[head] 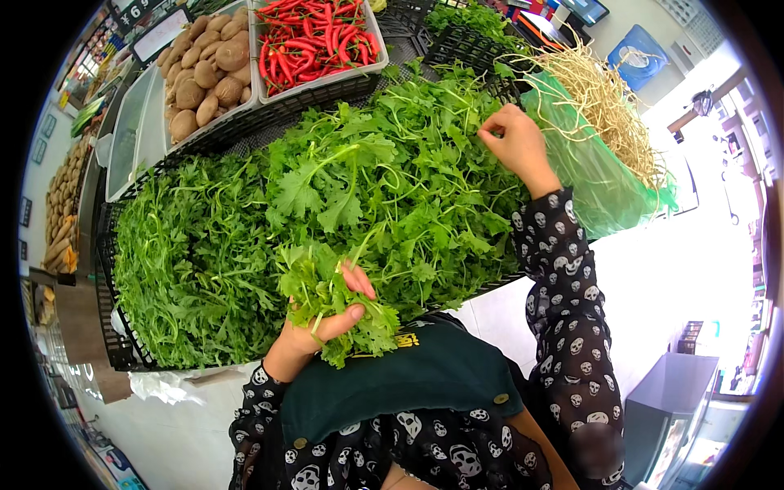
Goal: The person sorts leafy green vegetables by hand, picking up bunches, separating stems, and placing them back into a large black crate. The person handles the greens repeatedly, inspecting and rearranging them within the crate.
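Observation:
A small bunch of leafy greens rests in my left hand, which is curled around its stems close to my apron. Toothed leaves spill over the thumb and below the palm. My right hand hovers by the right side of the large heap of leafy greens, thumb and fingertips drawn together. No item shows between those fingertips. A longer leafy sprig lies on top of the heap, beyond my left hand. Left of it spreads a second heap of darker, narrow-leaved greens.
Black plastic crates hold the greens. Behind them stand tubs of brown mushrooms and red chillies. Pale, stringy roots in a green plastic bag lie to the right. A grey cabinet stands at lower right.

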The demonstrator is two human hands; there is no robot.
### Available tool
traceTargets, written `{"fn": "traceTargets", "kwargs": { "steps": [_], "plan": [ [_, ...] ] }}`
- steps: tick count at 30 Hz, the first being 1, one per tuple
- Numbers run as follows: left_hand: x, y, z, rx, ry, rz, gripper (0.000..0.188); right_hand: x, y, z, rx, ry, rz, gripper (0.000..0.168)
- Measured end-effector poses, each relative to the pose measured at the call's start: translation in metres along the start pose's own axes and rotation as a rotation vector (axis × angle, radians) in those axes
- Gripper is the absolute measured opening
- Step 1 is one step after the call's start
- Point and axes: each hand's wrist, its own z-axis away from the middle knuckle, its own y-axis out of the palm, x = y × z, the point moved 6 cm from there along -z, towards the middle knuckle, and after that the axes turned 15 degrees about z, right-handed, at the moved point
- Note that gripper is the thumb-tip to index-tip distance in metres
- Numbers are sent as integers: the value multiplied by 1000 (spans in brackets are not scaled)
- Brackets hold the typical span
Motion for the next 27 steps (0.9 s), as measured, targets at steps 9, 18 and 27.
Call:
{"fn": "traceTargets", "kwargs": {
  "steps": [9, 18, 27],
  "plan": [
    [5, 3, -8, 26, -10, -18, 21, 77, -57, 60, 352, -7, -1035, 6],
    [10, -3, -11, -163, -29, 78, 21, 170, -35, 93, 507, -250, -983, 8],
    [12, -13, -8, -130, 1, 171, 26, 176, -11, 99, 840, -81, -1264, 12]
  ]
}}
